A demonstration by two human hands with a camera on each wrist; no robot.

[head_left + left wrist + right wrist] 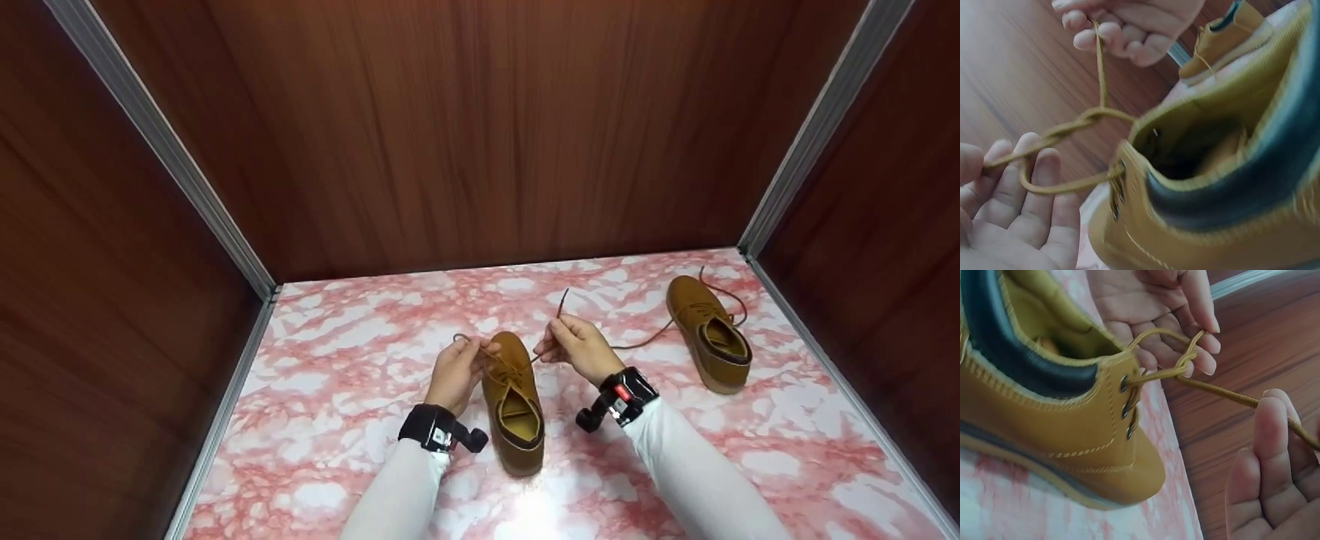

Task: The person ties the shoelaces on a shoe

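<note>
A tan lace-up shoe (pixel 519 456) stands upright on the table between my hands, toe pointing away from me. My left hand (pixel 456 373), at the shoe's left, pinches one end of its brown shoelace (pixel 1064 130) between thumb and index finger. At the right of the toe, my right hand (pixel 583 351) pinches the other end, whose tip sticks up past the fingers. Above the eyelets the two lengths of lace twist round each other, as the right wrist view shows near the left fingers (pixel 1207 360). Both lengths run out from the top eyelets.
A matching tan shoe (pixel 716 367) stands at the right, its laces loose and one trailing left toward my right hand. The table (pixel 337 450) has a red and white marbled top. Dark wood panels (pixel 480 135) with metal edges enclose its back and sides.
</note>
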